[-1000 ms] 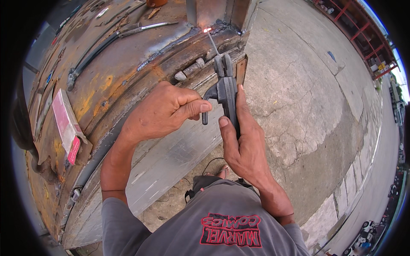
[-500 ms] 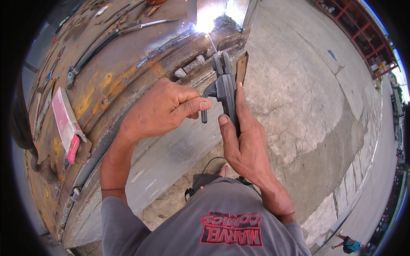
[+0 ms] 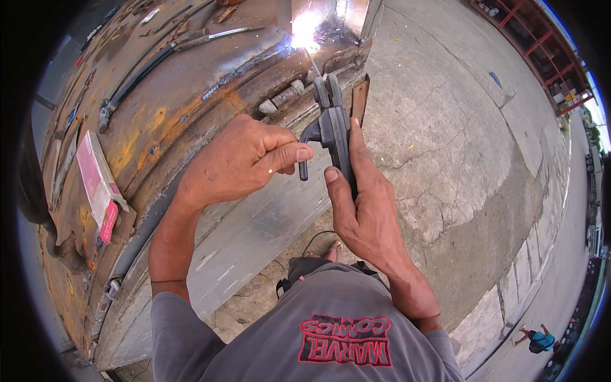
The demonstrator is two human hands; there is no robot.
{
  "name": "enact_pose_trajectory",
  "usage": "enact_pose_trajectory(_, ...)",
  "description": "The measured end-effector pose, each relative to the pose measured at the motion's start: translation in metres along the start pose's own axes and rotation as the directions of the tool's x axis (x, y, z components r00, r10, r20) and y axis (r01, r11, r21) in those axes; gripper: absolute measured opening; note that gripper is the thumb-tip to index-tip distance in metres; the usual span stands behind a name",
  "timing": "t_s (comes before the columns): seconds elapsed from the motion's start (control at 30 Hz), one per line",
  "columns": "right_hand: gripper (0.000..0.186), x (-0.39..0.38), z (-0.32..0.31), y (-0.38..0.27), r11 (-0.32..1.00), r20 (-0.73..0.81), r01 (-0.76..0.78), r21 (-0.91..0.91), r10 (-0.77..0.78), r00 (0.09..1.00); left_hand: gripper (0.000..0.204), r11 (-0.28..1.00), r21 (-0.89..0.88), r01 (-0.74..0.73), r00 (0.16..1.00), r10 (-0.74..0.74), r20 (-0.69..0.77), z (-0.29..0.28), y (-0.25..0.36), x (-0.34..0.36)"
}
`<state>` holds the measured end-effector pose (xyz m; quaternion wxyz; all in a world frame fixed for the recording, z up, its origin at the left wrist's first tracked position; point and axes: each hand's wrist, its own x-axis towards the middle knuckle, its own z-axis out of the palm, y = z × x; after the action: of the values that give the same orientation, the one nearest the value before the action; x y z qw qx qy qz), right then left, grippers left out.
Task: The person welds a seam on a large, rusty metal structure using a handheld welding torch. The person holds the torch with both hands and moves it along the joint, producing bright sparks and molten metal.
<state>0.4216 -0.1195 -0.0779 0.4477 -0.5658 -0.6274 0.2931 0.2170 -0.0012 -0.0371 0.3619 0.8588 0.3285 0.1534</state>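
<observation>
A black welding electrode holder [image 3: 334,130] points away from me, with a short, thin electrode [image 3: 312,62] clamped in its jaws. My right hand [image 3: 372,216] is closed round the handle, thumb on the near side. Pinched in my left hand [image 3: 238,159] is the holder's lever [image 3: 303,167], which sticks out to the left. At the electrode's tip a white welding arc [image 3: 305,33] glares against the foot of an upright metal piece [image 3: 347,19] on the rusty steel surface [image 3: 143,149]. The glare hides the exact point of contact.
On the steel lie a long hammer-like tool [image 3: 137,79], a torn pink-and-white box [image 3: 97,175] and a stubby metal cylinder [image 3: 282,99] near the edge. Cracked concrete [image 3: 445,140] spreads to the right. Another person [image 3: 541,340] walks far off at lower right.
The holder and electrode tip have shifted slightly left, my hands keeping the same grip. Small sparks now fly about. The distant person has moved up and to the right.
</observation>
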Motion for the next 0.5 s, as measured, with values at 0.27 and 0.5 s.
enact_pose_trajectory(0.27,0.076,-0.004,0.003,0.002,0.999,-0.072,0.037,-0.017,-0.038,0.997,0.039,0.995,-0.068,-0.070,0.996,0.067,-0.050,0.001,0.006,0.002)
enact_pose_trajectory(0.5,0.075,-0.002,0.001,-0.004,0.997,-0.018,-0.073,0.029,0.073,0.997,0.039,0.997,-0.074,-0.016,0.999,0.012,-0.049,0.002,0.003,0.002)
